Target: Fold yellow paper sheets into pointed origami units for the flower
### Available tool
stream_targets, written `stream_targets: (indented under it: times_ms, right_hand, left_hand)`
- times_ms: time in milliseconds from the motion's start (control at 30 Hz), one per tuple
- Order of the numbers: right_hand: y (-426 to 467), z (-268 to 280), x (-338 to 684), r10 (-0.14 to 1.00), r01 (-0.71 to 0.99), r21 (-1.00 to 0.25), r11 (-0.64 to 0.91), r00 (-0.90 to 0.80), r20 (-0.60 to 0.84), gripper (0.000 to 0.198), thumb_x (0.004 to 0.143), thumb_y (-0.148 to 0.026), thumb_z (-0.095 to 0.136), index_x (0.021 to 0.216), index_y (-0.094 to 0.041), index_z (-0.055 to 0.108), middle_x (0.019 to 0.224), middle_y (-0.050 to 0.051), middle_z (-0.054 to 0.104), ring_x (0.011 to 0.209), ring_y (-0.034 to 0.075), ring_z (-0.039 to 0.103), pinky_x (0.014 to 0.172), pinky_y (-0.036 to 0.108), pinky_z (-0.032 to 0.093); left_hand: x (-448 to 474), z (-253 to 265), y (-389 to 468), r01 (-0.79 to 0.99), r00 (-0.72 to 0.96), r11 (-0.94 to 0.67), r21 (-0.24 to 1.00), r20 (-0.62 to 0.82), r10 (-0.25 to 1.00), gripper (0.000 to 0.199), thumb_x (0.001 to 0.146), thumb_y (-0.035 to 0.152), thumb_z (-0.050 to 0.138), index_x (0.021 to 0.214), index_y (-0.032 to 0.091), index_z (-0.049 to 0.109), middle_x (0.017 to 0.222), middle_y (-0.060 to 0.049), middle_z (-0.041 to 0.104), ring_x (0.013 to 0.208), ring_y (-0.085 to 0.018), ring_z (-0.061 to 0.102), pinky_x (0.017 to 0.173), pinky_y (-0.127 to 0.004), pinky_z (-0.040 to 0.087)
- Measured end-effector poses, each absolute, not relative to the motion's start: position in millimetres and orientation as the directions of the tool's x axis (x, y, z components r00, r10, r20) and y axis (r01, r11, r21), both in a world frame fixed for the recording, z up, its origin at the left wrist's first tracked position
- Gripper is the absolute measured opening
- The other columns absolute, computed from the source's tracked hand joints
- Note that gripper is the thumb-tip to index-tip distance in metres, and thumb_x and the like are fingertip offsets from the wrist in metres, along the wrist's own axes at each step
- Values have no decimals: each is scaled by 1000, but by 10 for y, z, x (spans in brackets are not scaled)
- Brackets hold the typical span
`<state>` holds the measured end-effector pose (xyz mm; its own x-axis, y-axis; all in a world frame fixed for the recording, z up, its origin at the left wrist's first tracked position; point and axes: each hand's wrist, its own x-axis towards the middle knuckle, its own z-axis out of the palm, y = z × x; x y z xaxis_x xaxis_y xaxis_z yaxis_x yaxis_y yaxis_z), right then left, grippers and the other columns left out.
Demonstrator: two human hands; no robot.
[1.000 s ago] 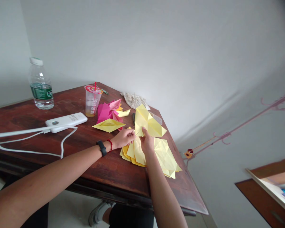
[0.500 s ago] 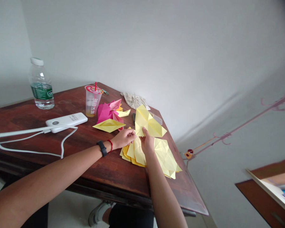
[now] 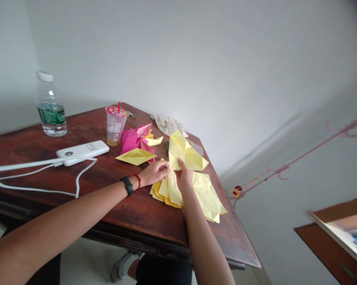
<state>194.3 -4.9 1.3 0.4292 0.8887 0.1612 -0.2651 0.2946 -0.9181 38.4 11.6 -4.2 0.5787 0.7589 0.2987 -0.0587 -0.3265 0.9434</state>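
Note:
A creased sheet of yellow origami paper [image 3: 182, 148] is held up above the table, its folds standing out in triangles. My right hand [image 3: 184, 176] grips its lower edge, thumb on the near face and the other fingers behind. At the paper's lower left corner, my left hand [image 3: 158, 171] is closed with thumb and forefinger pinched on the tip. Beneath both hands lies a spread stack of creased yellow sheets [image 3: 206, 194]. Just left of the paper, a folded yellow boat-like piece [image 3: 137, 156] rests against folded magenta and pink paper [image 3: 132, 138].
A lidded plastic cup [image 3: 115, 126] with a red straw stands behind a white power bank [image 3: 83, 152] with cables. A water bottle [image 3: 51, 107] is at the left. A crumpled pale cloth [image 3: 168, 125] lies by the wall on the dark wooden table [image 3: 113, 213].
Almost nothing differs. Both hands keep hold of the yellow paper, and the whole view has shifted very slightly.

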Motion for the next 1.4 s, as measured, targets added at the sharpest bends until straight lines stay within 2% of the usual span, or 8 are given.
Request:
stream_targets:
  times_ms: [233, 533, 800, 1033, 1233, 1400]
  right_hand:
    - [-17, -24, 1977, 887, -273, -923, 269, 444, 128, 56, 67, -30, 80, 121, -29, 64, 109, 0, 71, 78, 15, 66, 51, 20, 49]
    - [-17, -16, 1966, 891, -281, -918, 281, 431, 141, 54, 67, -31, 79, 119, -29, 64, 113, 1, 72, 87, 18, 69, 55, 22, 53]
    - [-28, -2, 1955, 892, -256, -917, 306, 412, 183, 56, 70, -29, 76, 124, -30, 61, 125, 3, 68, 97, 21, 69, 60, 25, 57]
    - [-21, -23, 1977, 896, -255, -929, 270, 419, 145, 54, 70, -30, 78, 121, -28, 63, 119, 4, 69, 90, 20, 68, 55, 22, 54]
    - [-24, -39, 1987, 905, -229, -935, 272, 391, 167, 50, 74, -30, 75, 121, -29, 62, 118, 3, 69, 89, 19, 68, 56, 22, 54]
    - [-29, -21, 1966, 902, -245, -923, 296, 389, 186, 55, 71, -29, 77, 123, -29, 61, 116, 4, 71, 93, 22, 69, 58, 25, 57]
  left_hand:
    - [388, -39, 113, -60, 581, -327, 943, 300, 756, 23, 88, 35, 56, 73, 19, 49, 60, 3, 59, 50, -11, 53, 50, -23, 38]
    - [389, -38, 106, -66, 577, -340, 938, 314, 754, 22, 88, 36, 56, 74, 19, 50, 60, 1, 60, 51, -12, 52, 51, -23, 39]
    - [372, -4, 98, -50, 591, -355, 933, 315, 743, 31, 90, 42, 56, 70, 19, 50, 61, 1, 59, 53, -12, 51, 53, -24, 39]
    - [369, -4, 105, -25, 586, -363, 932, 308, 750, 32, 91, 42, 54, 69, 18, 52, 62, 1, 60, 51, -12, 51, 52, -24, 39]
    - [371, -14, 124, -14, 583, -375, 927, 312, 750, 30, 90, 39, 55, 69, 18, 53, 62, 2, 61, 51, -11, 52, 52, -23, 39]
    - [374, -25, 138, -10, 569, -425, 905, 355, 742, 31, 90, 40, 55, 68, 19, 52, 60, 3, 61, 51, -11, 53, 54, -24, 40]
